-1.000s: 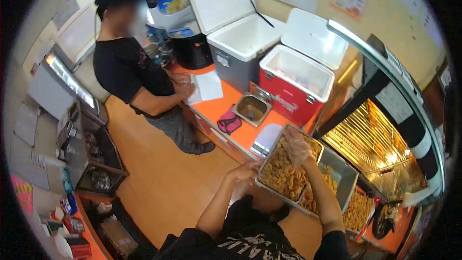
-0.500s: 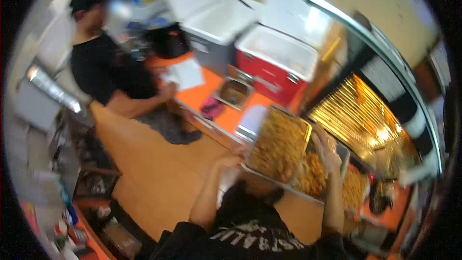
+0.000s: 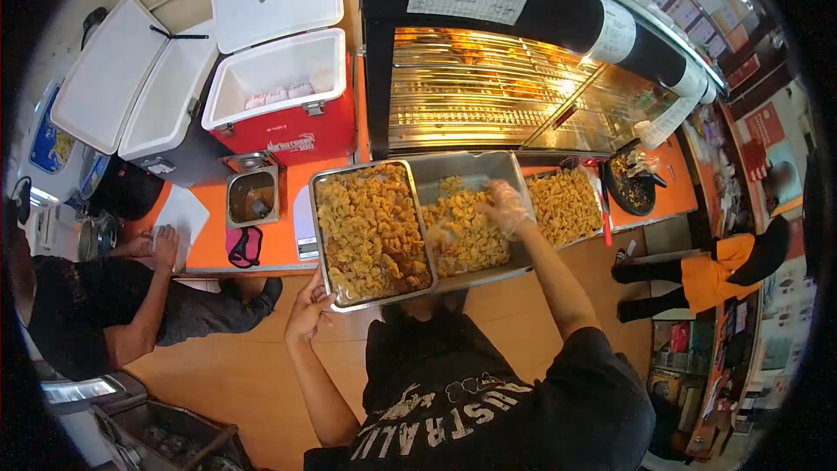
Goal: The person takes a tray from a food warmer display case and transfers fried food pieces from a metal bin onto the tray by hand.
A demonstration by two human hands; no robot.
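My left hand (image 3: 309,307) grips the lower left edge of a shallow metal tray (image 3: 425,249) heaped with fried, breaded pieces (image 3: 366,231). This tray partly overlaps a deeper metal pan (image 3: 526,192) to its right, which holds more golden pieces (image 3: 466,235). Over the right side of that pan is my right hand (image 3: 504,208) in a clear plastic glove, fingers stretched toward the food and apart. Whether the fingertips touch the pieces is hard to make out. Another batch of fried pieces (image 3: 565,202) lies just to the right of the pan.
A lit glass warming cabinet (image 3: 488,96) stands behind the orange counter (image 3: 214,249). Left of it are a red cooler (image 3: 318,126), a grey cooler (image 3: 170,126) and a small steel container (image 3: 253,196). A black pan (image 3: 629,183) is at right. One person (image 3: 87,305) works at left; another (image 3: 711,266) stands at right.
My view has swung right toward the cabinet and sharpened. My right hand has moved from beside the tray's far edge to over the deeper pan's food. The left hand stays at the tray's edge.
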